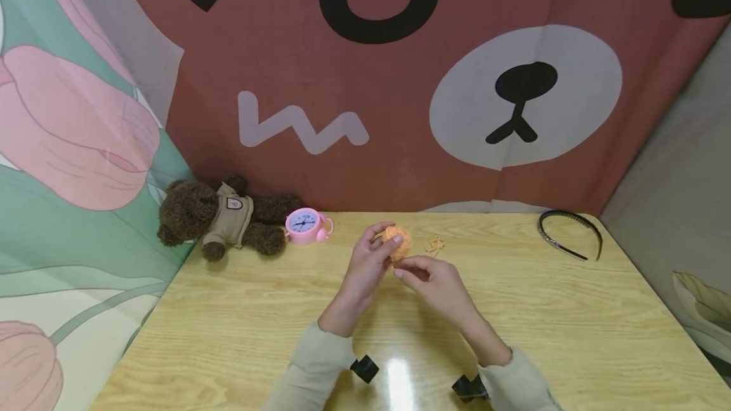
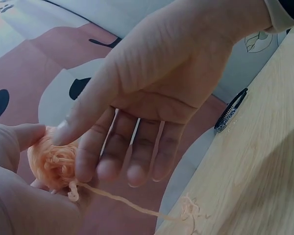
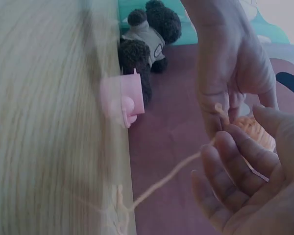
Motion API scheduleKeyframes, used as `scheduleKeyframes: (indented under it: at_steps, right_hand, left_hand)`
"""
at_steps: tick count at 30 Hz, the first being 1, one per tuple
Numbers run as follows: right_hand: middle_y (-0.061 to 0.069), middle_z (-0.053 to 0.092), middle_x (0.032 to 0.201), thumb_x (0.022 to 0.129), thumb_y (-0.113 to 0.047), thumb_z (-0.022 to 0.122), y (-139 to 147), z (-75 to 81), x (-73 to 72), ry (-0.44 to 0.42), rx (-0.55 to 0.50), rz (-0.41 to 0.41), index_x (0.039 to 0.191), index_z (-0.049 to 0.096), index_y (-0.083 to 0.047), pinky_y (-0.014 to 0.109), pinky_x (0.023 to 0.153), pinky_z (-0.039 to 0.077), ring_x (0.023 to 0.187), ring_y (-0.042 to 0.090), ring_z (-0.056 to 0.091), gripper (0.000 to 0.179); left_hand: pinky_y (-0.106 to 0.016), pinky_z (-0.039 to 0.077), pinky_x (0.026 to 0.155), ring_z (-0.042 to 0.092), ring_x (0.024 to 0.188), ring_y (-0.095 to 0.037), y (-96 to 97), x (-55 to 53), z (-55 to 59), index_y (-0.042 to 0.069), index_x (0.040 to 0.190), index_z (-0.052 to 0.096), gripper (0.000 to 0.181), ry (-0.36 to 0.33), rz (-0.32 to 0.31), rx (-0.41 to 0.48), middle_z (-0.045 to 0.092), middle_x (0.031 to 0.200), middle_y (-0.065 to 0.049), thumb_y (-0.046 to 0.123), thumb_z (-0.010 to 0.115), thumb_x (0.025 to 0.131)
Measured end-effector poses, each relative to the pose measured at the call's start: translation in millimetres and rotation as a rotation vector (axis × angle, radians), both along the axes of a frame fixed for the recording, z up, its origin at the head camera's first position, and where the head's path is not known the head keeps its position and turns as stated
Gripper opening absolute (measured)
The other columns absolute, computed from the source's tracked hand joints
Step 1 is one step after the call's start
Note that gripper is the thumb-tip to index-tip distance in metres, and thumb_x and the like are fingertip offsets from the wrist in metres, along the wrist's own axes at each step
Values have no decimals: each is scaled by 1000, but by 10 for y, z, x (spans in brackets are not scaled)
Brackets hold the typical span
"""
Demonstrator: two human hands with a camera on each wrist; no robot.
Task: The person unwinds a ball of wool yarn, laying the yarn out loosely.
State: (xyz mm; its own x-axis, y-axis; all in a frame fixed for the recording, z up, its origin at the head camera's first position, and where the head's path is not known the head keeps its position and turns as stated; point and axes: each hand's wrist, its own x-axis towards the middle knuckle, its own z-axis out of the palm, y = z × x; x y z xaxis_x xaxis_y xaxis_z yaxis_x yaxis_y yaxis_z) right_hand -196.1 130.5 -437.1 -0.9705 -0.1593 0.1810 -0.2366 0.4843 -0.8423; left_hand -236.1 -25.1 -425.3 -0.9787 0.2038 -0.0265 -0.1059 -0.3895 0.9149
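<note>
A small ball of orange yarn (image 1: 400, 243) is held above the table by my left hand (image 1: 365, 265), whose thumb lies across its front. My right hand (image 1: 442, 287) is just below and to the right, thumb and forefinger brought together at the ball's lower edge. There they pinch a strand of the yarn (image 3: 171, 175), with a short end sticking up in the right wrist view. From the fingers the strand runs down to a loose tangle of yarn (image 1: 435, 246) on the table. Part of the ball is hidden behind fingers.
A brown teddy bear (image 1: 228, 221) lies at the back left, with a pink alarm clock (image 1: 304, 225) beside its legs. A black headband (image 1: 571, 236) rests at the back right. Behind the wooden table (image 1: 571, 322) hangs a printed cloth (image 1: 388, 163).
</note>
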Motion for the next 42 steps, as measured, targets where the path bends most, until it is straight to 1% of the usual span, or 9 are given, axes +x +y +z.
scheduleKeyframes:
  at_steps: [4,9,13,16,20,23,34,39,42]
  right_hand:
    - [0,78,102,96,-35,70,-22,2,13,-14,-51,-56,109,79,-16,22,75,60,90,13,73,24]
    - [4,78,91,97,-33,71,-7,18,9,-11,-104,-121,104,80,-13,22,65,58,79,15,72,23]
    - [7,77,91,97,-24,71,10,22,-1,-11,-129,-152,105,79,-10,22,65,57,80,20,71,18]
    - [7,76,93,97,-21,71,15,23,-8,-20,-141,-165,106,78,-11,22,67,58,83,25,72,16]
    - [7,75,99,96,-22,72,15,31,-12,-14,-139,-166,110,76,-12,23,67,58,82,19,71,18]
    - [6,73,105,93,-21,75,13,29,-12,6,-133,-173,111,74,-12,21,71,57,84,16,70,20]
    - [5,72,105,96,-18,71,70,23,-43,89,-146,-231,100,71,-11,21,76,58,94,23,70,8]
    - [8,70,114,99,-15,66,123,53,-53,114,-184,-232,99,67,-8,19,80,57,102,17,67,7]
    - [10,69,120,99,-14,66,136,60,-65,105,-231,-207,104,63,-5,18,82,56,108,21,66,11]
  left_hand:
    - [-16,53,75,65,88,-4,24,16,10,4,135,52,37,7,-14,2,67,102,6,10,63,100]
    - [-15,55,74,67,88,-5,45,35,17,4,126,48,30,3,-11,27,67,103,2,7,62,99]
    - [-16,55,74,67,89,-7,48,41,16,9,118,43,28,0,-4,35,67,104,-1,6,62,98]
    - [-17,55,77,67,92,-8,42,46,14,8,125,44,33,-5,-8,16,67,108,-4,8,63,99]
    - [-22,56,90,65,104,-9,28,41,-1,7,146,45,48,23,-41,-64,64,125,-10,15,61,102]
    - [-25,55,96,64,109,-8,24,34,-16,7,147,48,48,46,-64,-119,61,131,-10,19,60,103]
    - [-20,58,81,68,87,-5,35,42,-1,3,134,50,37,16,-55,-91,65,101,3,23,57,105]
    - [-21,59,78,68,84,-5,16,34,8,6,132,49,35,-11,-22,-48,66,97,3,26,57,105]
    - [-23,60,80,68,85,-7,13,32,12,6,130,48,33,-17,-28,5,65,99,2,25,56,105]
